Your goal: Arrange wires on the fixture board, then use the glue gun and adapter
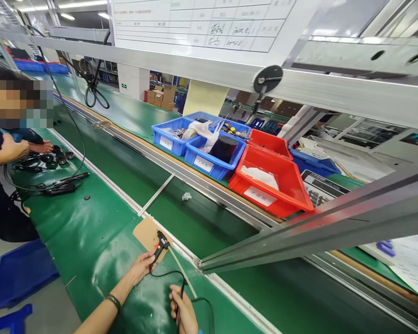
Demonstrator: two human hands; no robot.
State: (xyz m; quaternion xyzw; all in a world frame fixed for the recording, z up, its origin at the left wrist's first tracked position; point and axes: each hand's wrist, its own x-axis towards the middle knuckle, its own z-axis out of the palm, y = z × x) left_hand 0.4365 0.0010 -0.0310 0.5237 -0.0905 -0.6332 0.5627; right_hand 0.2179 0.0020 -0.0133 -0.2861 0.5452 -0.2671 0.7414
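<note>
Gripping, left hand (143, 269) — angular black glue gun (161, 241), right hand (184, 310) — thin, curving cord (183, 284)

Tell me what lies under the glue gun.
Beneath the glue gun is a brown cardboard piece, lying on the green work surface. The patch directly under the gun is covered, so anything there cannot be seen.

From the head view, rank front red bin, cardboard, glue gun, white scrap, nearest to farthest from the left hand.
1. Glue gun, in the left hand.
2. Cardboard, beneath the gun's head.
3. White scrap, beyond the cardboard.
4. Front red bin, farther off, rightward.
</note>
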